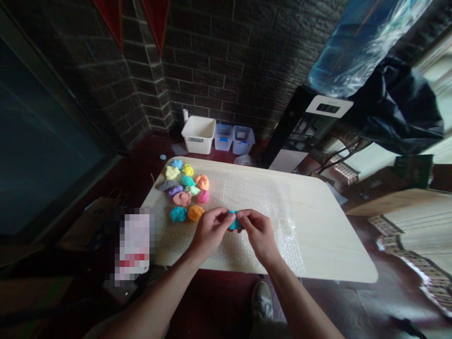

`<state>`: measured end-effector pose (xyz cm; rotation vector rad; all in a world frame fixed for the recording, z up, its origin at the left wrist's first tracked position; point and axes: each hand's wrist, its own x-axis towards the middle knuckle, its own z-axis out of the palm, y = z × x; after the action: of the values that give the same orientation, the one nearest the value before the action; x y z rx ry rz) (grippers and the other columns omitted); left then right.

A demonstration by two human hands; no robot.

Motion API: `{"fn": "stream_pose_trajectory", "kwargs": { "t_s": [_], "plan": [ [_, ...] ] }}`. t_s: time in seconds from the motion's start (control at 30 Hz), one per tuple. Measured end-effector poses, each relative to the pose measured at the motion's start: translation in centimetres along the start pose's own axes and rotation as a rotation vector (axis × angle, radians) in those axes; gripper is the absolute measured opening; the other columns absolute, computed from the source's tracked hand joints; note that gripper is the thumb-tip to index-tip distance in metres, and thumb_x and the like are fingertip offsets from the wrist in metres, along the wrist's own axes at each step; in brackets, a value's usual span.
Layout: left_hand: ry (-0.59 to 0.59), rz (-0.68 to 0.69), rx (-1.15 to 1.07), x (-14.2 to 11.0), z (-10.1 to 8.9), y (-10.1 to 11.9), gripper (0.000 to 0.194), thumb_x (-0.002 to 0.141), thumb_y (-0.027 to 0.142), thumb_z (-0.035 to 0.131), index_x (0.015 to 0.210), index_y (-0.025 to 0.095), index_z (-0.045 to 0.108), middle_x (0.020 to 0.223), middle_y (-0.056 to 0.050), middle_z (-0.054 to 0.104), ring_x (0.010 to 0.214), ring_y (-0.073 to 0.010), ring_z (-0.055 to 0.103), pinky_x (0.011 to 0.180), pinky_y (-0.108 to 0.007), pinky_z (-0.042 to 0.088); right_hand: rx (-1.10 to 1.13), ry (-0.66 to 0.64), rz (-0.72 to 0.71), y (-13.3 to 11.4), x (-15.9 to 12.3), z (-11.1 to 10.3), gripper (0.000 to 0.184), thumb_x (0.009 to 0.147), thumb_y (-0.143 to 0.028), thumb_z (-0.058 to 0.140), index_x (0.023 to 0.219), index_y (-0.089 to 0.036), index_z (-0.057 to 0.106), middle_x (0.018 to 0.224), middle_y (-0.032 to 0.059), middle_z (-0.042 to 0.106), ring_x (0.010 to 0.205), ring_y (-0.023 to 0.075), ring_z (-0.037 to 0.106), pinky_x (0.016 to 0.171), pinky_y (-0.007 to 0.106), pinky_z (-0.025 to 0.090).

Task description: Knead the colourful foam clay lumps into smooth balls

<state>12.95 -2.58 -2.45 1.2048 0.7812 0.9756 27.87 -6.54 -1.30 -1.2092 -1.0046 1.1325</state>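
A small piece of teal modelling clay [234, 221] is pinched between my two hands, above the bubble wrap [254, 193] near the table's front edge. My left hand [213, 228] grips its left side, thumb on top. On its right side, my right hand [256, 230] presses with thumb and fingers. Left of my hands lie several lumps of clay. Closest is an orange lump [195, 213], with a larger teal lump [178, 214] beside it. Behind them sit a salmon lump [182, 198], a pink lump [203, 196] and others in yellow, purple, grey, green and blue.
The pale wooden table [328, 226] has rounded corners. Beyond it on the floor stand a white basket [198, 136] and two clear plastic bins [243, 140]. A water dispenser [300, 127] with a large blue bottle rises at the back right. Cardboard boxes [399, 202] lie at the right.
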Motion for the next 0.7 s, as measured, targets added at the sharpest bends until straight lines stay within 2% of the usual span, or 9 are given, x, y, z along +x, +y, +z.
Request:
{"fn": "stream_pose_trajectory", "kwargs": {
  "t_s": [0.1, 0.2, 0.4, 0.53, 0.6, 0.7],
  "plan": [
    [0.014, 0.041, 0.089, 0.02, -0.30, -0.05, 0.027, 0.094, 0.039, 0.072, 0.084, 0.015, 0.074, 0.073, -0.003, 0.072, 0.067, -0.0163, 0.069, 0.062, -0.024, 0.052, -0.024, -0.030, 0.009, 0.00, 0.02, -0.05, 0.032, 0.085, -0.052, 0.083, 0.087, -0.019, 0.083, 0.072, 0.0046, 0.075, 0.063, 0.0166, 0.063, 0.060, 0.029, 0.050],
    [0.013, 0.048, 0.160, -0.04, -0.44, -0.16, 0.029, 0.094, 0.041, 0.072, 0.081, 0.014, 0.076, 0.071, -0.003, 0.072, 0.065, -0.0157, 0.066, 0.059, -0.023, 0.050, -0.040, 0.014, -0.003, 0.00, -0.03, -0.12, 0.031, 0.084, -0.050, 0.085, 0.080, -0.018, 0.083, 0.068, 0.0044, 0.073, 0.061, 0.0156, 0.059, 0.058, 0.029, 0.047],
    [-0.014, -0.083, -0.061, -0.01, 0.03, -0.28, 0.032, 0.089, 0.046, 0.079, 0.092, 0.013, 0.080, 0.082, -0.007, 0.078, 0.076, -0.0202, 0.074, 0.074, -0.030, 0.061, -0.056, 0.102, -0.060, 0.07, -0.15, -0.22, 0.035, 0.084, -0.053, 0.083, 0.080, -0.018, 0.081, 0.067, 0.0042, 0.073, 0.059, 0.0152, 0.060, 0.057, 0.028, 0.049],
    [0.016, -0.064, -0.065, 0.11, -0.23, -0.10, 0.032, 0.087, 0.045, 0.080, 0.091, 0.013, 0.081, 0.081, -0.008, 0.080, 0.071, -0.0205, 0.074, 0.073, -0.032, 0.062, -0.068, 0.029, -0.015, 0.21, -0.10, -0.29, 0.036, 0.085, -0.054, 0.083, 0.092, -0.019, 0.082, 0.075, 0.0057, 0.077, 0.062, 0.0166, 0.065, 0.057, 0.029, 0.053],
    [0.029, -0.054, -0.039, 0.12, -0.38, 0.02, 0.031, 0.087, 0.044, 0.080, 0.089, 0.013, 0.082, 0.079, -0.008, 0.079, 0.070, -0.0203, 0.074, 0.069, -0.031, 0.061, -0.060, -0.008, 0.008, 0.20, -0.08, -0.31, 0.036, 0.083, -0.054, 0.084, 0.089, -0.019, 0.082, 0.073, 0.0060, 0.077, 0.061, 0.0169, 0.066, 0.057, 0.029, 0.054],
    [0.025, -0.071, -0.059, 0.08, -0.27, 0.26, 0.031, 0.086, 0.044, 0.081, 0.087, 0.012, 0.082, 0.078, -0.008, 0.079, 0.069, -0.0202, 0.075, 0.070, -0.031, 0.062, -0.049, 0.013, -0.003, 0.13, -0.06, -0.31, 0.035, 0.081, -0.053, 0.086, 0.079, -0.018, 0.083, 0.067, 0.0057, 0.075, 0.060, 0.0166, 0.064, 0.056, 0.029, 0.052]
  ]
}}
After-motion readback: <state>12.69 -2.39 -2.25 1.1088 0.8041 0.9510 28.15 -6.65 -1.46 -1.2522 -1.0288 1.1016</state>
